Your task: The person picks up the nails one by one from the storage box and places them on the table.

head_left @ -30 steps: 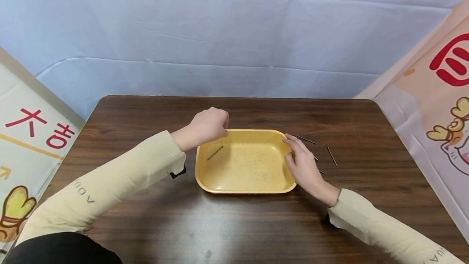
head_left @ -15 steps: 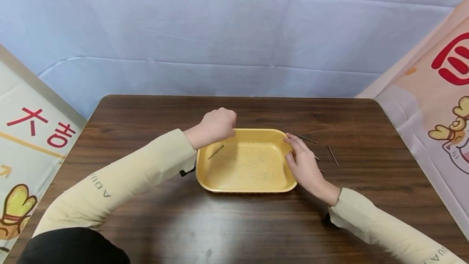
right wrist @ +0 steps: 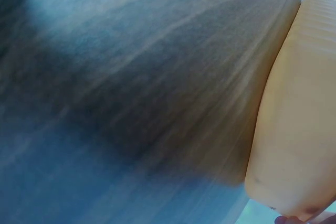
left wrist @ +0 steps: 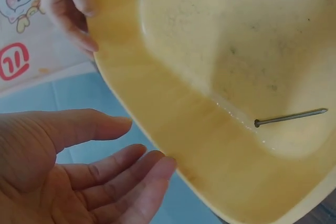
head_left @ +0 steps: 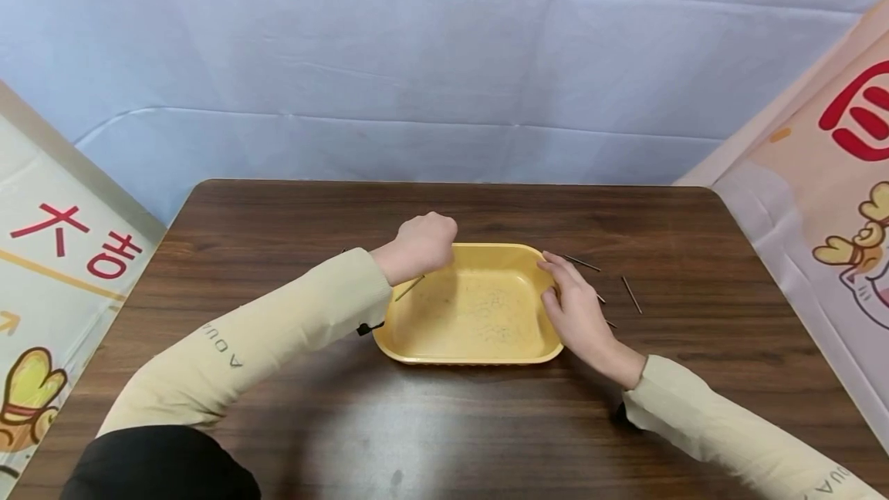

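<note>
A yellow plastic tray (head_left: 472, 330) sits on the table. One nail (left wrist: 290, 117) lies inside it near the left end, partly behind the left sleeve in the head view. My left hand (head_left: 425, 240) is over the tray's far rim. In the left wrist view its thumb and fingers are apart and loosely bent, with nothing between them. At the right end, my right hand (head_left: 579, 315) grips the tray's rim, thumb on the inner side and fingers over the corner. The right wrist view mostly shows the tray's outer wall (right wrist: 294, 108), with fingertips at the bottom edge.
Several nails lie on the brown wooden table (head_left: 444, 430) right of the tray, including a loose nail (head_left: 630, 295) and another nail (head_left: 582, 263) near the corner. A pale cloth (head_left: 417, 60) hangs behind, and printed banners stand at both sides.
My left hand has moved right along the tray's far rim and slightly nearer, its sleeve now covering more of the tray's left end. The right hand and tray have stayed nearly still.
</note>
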Tool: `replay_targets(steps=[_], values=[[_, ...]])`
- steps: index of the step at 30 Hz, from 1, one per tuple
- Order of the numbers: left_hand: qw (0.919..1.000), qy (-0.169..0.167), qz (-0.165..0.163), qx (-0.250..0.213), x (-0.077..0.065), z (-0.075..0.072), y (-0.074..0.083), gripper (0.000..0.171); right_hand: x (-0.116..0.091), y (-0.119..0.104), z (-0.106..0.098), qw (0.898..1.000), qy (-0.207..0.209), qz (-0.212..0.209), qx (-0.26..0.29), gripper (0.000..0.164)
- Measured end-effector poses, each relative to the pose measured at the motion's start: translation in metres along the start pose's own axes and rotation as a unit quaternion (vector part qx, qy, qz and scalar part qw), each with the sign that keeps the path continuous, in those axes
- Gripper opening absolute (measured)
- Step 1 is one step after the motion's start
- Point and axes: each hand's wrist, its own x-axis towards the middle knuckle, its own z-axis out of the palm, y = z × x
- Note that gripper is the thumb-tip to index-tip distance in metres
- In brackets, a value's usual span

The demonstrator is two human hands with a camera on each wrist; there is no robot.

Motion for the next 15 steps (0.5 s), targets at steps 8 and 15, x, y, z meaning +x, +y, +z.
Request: replay_targets(steps=[8, 15], values=[[0.9997, -0.013, -0.020, 0.007, 0.009, 0.010, 0.001, 0.027, 0.000, 0.001, 0.001, 1.000, -0.001, 0.002, 0.000, 0.036], [0.9989, -0.029, -0.033, 0.017, 0.013, 0.015, 0.002, 0.026, 0.000, 0.002, 0.001, 1.000, 0.003, -0.002, -0.001, 0.036]])
